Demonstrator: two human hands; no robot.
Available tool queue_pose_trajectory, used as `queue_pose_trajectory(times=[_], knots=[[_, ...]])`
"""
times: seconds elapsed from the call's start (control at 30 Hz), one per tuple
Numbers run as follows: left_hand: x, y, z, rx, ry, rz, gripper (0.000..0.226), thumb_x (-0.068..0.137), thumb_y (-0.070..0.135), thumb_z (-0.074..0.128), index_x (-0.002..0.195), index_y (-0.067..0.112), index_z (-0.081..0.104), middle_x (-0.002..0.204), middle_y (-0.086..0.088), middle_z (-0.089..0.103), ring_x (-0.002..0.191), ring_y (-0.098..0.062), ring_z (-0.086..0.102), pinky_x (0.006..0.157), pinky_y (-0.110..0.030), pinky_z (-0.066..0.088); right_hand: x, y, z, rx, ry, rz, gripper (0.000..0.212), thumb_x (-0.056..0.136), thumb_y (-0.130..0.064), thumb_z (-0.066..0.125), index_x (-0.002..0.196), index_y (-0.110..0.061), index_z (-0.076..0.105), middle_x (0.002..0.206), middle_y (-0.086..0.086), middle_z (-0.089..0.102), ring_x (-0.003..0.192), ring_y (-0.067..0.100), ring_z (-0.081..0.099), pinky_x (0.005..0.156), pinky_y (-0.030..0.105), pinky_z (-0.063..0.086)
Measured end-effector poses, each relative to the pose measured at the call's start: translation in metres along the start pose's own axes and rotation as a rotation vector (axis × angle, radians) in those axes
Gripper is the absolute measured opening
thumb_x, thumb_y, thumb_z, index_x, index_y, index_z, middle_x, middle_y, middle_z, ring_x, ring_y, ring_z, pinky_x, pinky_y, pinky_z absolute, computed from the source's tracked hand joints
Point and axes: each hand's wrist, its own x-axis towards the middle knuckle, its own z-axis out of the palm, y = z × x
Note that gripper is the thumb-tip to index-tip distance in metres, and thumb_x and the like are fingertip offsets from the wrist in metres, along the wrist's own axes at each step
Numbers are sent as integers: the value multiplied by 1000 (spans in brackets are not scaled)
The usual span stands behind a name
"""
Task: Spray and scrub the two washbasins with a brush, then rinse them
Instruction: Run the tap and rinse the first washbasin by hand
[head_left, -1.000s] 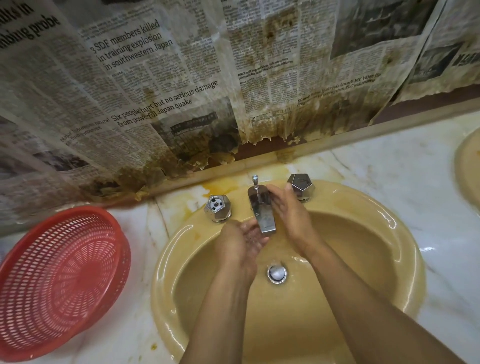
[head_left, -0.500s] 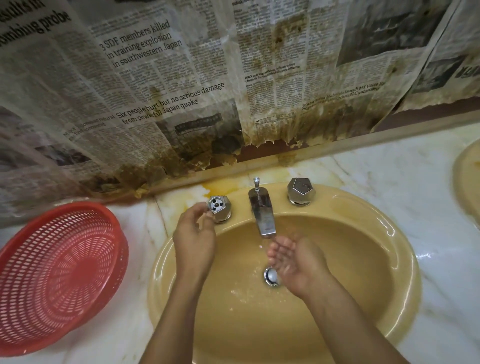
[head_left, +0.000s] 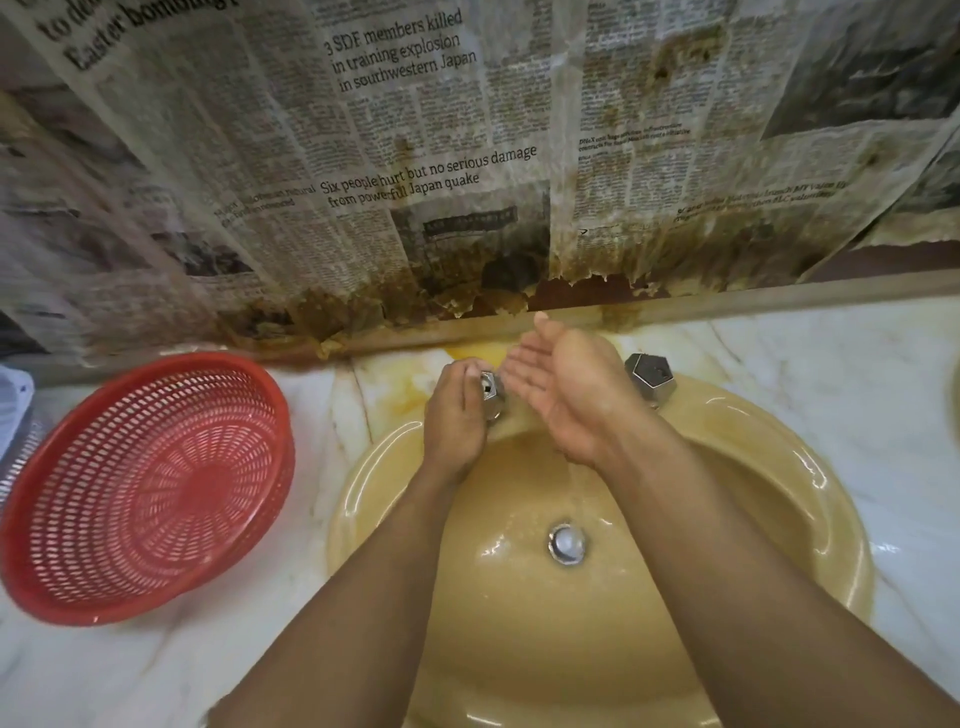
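Basin (head_left: 831, 493): spout hidden (behind R hand (head_left: 571, 395))

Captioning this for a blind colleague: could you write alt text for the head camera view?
A person's left hand grips the left tap knob of a yellow washbasin while the open right hand is held palm-up above running water. A red basket sits on the counter to its left.

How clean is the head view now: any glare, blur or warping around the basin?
Head view: glare streaks on the washbasin rim and drain; wide-angle distortion bows the wall ledge; newspaper sharp centrally, smeared toward the left edge; left hand gripping the tap knob reads clearly.
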Motion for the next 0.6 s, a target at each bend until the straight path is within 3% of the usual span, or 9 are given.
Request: queue_pose_trajectory(times=[0.07,0.13,0.17,0.27,0.4,0.5,0.6], knots=[[4,2,-8,-56,-108,-75,25,108,38,41,117,32,63,124,1,64,115,-21,61,96,-31,52,-6,5,-12,100,98,-113,31,106,-19,49,123,4,59,125,22,66,113,28,68,103,39,53],[7,5,-17,-92,-192,-136,24,108,20,47,124,28,64,134,3,60,123,-17,57,87,-7,45,-12,16,-31,260,283,-209,23,102,-12,52,113,2,66,110,21,73,98,28,75,89,35,59],[9,4,-20,-94,-210,-142,26,107,15,48,126,25,64,135,5,59,123,-14,56,83,-2,42,-13,23,-43,321,387,-217,25,100,-10,52,114,4,67,106,21,74,92,28,76,81,32,60],[12,4,-23,-166,-224,-141,22,106,16,53,124,17,67,129,5,62,111,-11,58,77,-3,44,-13,52,-70,372,551,-37,31,101,-12,43,118,2,65,111,18,71,87,23,72,74,27,55],[13,9,-10,-179,-108,-147,23,106,27,57,111,7,66,108,-1,66,85,-7,60,66,-5,45,-1,86,-76,532,437,339,26,105,-15,40,117,1,57,114,23,67,94,32,68,88,43,52],[17,6,-12,-164,-169,-162,21,106,28,56,113,10,65,107,3,64,85,-4,59,71,-11,44,4,92,-75,570,388,402,32,107,-20,39,116,2,61,94,21,73,87,31,72,75,41,54],[21,3,-27,-272,-321,-236,20,105,14,56,123,12,64,116,3,63,94,-11,61,70,-12,49,-1,87,-80,583,405,344,26,103,-15,39,103,-3,62,84,13,65,74,24,63,66,34,49]])
